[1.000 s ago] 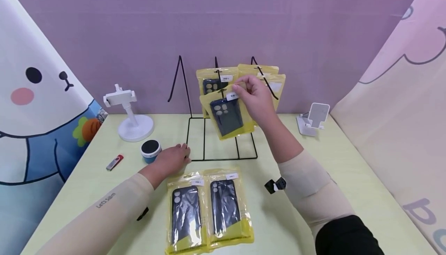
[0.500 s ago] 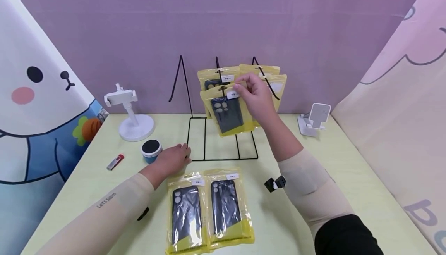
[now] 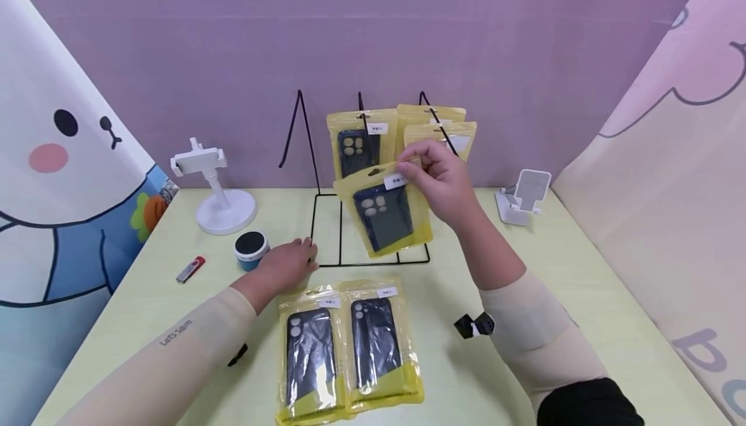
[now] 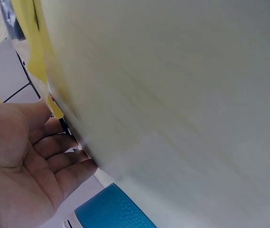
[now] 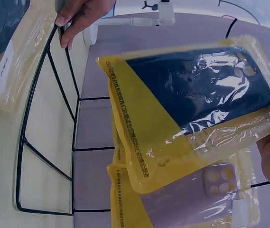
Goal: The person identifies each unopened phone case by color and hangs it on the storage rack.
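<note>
My right hand pinches the top right corner of a yellow-edged bag with a dark blue phone case in it. The bag hangs tilted in front of the black wire display rack, its hang hole apart from the hook. At the rack's front left base corner, my left hand grips the wire between thumb and fingers, as the right wrist view shows. Another bagged dark case hangs on the middle hook behind. Two more bags hang on the right hook, one with a purple case.
Two bagged black phone cases lie side by side before the rack. Left of it stand a blue and white round speaker, a USB stick and a white phone stand. A smaller stand is at the right.
The bag in my right hand rose slightly, then came off the middle hook, down and towards me. The case behind shows more. My left hand stays on the rack's base.
</note>
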{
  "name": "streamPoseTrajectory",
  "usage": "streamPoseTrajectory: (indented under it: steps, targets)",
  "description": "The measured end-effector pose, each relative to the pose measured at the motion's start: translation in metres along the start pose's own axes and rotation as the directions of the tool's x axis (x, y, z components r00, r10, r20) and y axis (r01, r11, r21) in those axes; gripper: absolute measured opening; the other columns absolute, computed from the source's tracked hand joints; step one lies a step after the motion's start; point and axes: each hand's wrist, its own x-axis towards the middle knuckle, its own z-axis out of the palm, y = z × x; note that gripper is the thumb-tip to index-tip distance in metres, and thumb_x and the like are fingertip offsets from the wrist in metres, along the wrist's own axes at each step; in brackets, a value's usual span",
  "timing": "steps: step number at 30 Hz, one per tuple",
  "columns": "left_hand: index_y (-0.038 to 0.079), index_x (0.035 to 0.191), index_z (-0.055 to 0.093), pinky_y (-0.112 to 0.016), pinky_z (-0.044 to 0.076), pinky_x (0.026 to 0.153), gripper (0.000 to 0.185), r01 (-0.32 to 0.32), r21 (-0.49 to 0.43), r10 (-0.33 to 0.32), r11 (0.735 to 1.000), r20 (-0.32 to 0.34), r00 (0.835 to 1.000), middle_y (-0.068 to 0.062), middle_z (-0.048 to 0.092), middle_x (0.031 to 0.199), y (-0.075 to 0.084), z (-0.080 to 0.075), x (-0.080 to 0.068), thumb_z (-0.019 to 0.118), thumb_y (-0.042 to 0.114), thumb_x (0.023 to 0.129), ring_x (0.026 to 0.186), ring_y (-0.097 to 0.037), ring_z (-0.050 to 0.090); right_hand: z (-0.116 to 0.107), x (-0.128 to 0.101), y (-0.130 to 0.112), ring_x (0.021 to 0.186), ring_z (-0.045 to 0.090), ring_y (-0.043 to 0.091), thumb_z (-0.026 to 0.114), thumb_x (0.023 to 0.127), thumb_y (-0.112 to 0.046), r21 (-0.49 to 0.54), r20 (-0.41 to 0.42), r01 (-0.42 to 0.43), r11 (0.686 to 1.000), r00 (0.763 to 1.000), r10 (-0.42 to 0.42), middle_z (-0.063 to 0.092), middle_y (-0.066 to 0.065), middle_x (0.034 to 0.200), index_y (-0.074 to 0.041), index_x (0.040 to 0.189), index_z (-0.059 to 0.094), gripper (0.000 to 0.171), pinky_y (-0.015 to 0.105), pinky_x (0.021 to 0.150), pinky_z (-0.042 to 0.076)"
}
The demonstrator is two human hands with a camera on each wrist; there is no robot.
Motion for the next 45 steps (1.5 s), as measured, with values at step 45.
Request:
streamPoseTrajectory:
  steps: [45]
  targets:
    - [0.0, 0.14, 0.049, -0.055, 0.044, 0.106, 0.048, 0.009, -0.028, -0.008, 1.0, 0.018, 1.0, -0.027, 0.042, 0.149, 0.001, 0.0, -0.001, 0.052, 0.029, 0.102, 0.136, -0.044, 0.042, 0.014, 0.045, 0.022, 0.057, 0.036, 0.016, 0.066, 0.095, -0.034, -0.151, -0.138, -0.327, 0.933, 0.941, 0.307, 0.042, -0.002, 0.066, -0.015, 0.106, 0.064, 0.022, 0.028, 0.054, 0.035]
